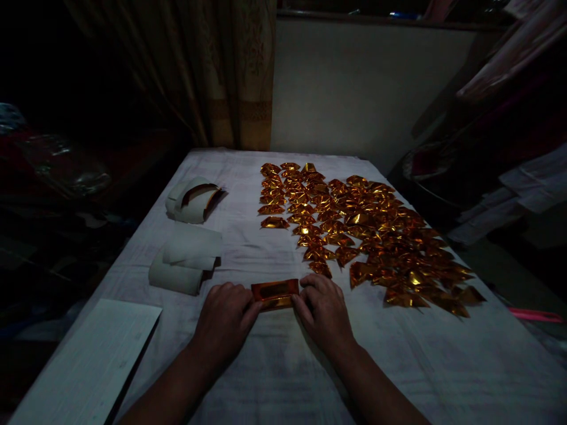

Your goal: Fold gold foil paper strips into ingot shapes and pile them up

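Observation:
A folded strip of shiny gold foil paper (pixel 275 289) lies on the white-covered table (pixel 241 242), between my two hands. My left hand (pixel 228 313) pinches its left end, with the thumb at the lower corner. At the right end, my right hand (pixel 321 301) grips the strip between thumb and curled fingers. Beyond and to the right of my hands spread many folded gold foil pieces (pixel 354 221), several of them in rows. Curved pale sheets (pixel 192 200) and another pale stack (pixel 177 271) lie at the left.
A flat whitish board (pixel 91 360) rests at the table's near left. Behind the table are a patterned curtain (pixel 239 77) and a pale wall (pixel 354 88). Hanging cloths (pixel 531 171) and a pink object (pixel 535 315) are beyond the right edge.

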The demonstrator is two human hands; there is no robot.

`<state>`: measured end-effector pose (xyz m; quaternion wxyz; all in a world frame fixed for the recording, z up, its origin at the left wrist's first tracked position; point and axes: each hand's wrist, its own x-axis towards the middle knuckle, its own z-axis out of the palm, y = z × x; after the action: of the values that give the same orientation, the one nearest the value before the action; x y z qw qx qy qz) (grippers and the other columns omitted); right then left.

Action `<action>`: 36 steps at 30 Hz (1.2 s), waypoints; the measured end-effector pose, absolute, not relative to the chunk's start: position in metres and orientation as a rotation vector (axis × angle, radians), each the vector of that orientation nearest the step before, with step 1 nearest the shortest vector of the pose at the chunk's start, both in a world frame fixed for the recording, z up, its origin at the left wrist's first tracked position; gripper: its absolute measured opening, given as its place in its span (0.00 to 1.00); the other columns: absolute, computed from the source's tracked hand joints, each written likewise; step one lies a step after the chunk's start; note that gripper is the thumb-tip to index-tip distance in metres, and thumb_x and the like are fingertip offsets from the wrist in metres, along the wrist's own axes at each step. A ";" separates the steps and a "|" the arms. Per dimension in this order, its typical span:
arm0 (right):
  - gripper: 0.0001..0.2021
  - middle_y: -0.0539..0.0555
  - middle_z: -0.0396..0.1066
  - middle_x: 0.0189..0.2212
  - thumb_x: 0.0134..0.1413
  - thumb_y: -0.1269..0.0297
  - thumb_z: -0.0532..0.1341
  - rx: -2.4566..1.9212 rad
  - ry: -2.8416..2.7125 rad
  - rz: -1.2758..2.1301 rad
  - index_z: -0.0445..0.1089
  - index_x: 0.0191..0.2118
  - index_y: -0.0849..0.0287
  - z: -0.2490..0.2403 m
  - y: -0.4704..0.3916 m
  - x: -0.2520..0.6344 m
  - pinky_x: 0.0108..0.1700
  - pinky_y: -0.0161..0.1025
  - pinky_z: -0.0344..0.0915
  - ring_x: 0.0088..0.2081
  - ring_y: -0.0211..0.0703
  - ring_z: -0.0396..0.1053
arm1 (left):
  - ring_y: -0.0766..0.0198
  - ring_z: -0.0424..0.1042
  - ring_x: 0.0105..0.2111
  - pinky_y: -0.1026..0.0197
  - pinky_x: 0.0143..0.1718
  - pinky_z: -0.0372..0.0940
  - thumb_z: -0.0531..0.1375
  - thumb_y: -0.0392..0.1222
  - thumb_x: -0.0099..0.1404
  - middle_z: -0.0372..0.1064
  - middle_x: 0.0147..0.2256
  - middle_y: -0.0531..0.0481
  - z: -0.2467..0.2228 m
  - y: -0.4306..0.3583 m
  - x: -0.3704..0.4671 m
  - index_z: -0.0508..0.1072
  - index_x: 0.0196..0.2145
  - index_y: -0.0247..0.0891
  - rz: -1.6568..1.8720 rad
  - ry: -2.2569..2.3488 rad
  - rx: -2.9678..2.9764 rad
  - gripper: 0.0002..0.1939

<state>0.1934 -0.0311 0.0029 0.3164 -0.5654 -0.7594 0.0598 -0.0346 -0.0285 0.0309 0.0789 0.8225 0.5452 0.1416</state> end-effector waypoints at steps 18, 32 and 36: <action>0.10 0.55 0.73 0.39 0.61 0.65 0.60 -1.526 -2.004 0.183 0.66 0.28 0.54 0.005 -0.032 0.192 0.48 0.48 0.61 0.46 0.49 0.68 | 0.58 0.68 0.37 0.54 0.40 0.60 0.58 0.38 0.69 0.70 0.36 0.49 0.034 -0.035 -0.030 0.71 0.38 0.40 0.551 1.565 2.526 0.02; 0.08 0.54 0.72 0.39 0.58 0.68 0.61 -1.533 -2.029 0.162 0.66 0.27 0.55 0.005 -0.032 0.192 0.48 0.46 0.61 0.46 0.49 0.68 | 0.55 0.70 0.40 0.50 0.43 0.67 0.53 0.36 0.72 0.72 0.40 0.44 0.021 -0.054 -0.009 0.69 0.54 0.36 0.555 1.271 2.806 0.15; 0.03 0.55 0.72 0.40 0.60 0.66 0.60 -1.525 -2.000 0.146 0.68 0.34 0.54 0.001 -0.032 0.192 0.49 0.48 0.61 0.46 0.51 0.68 | 0.56 0.70 0.37 0.52 0.39 0.66 0.53 0.34 0.72 0.72 0.38 0.45 0.014 -0.050 -0.011 0.71 0.51 0.36 0.610 1.266 2.833 0.13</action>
<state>0.1920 -0.0321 0.0012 0.3062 -0.5761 -0.7558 0.0552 -0.0111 -0.0504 0.0140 -0.0102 0.8958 0.4002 0.1929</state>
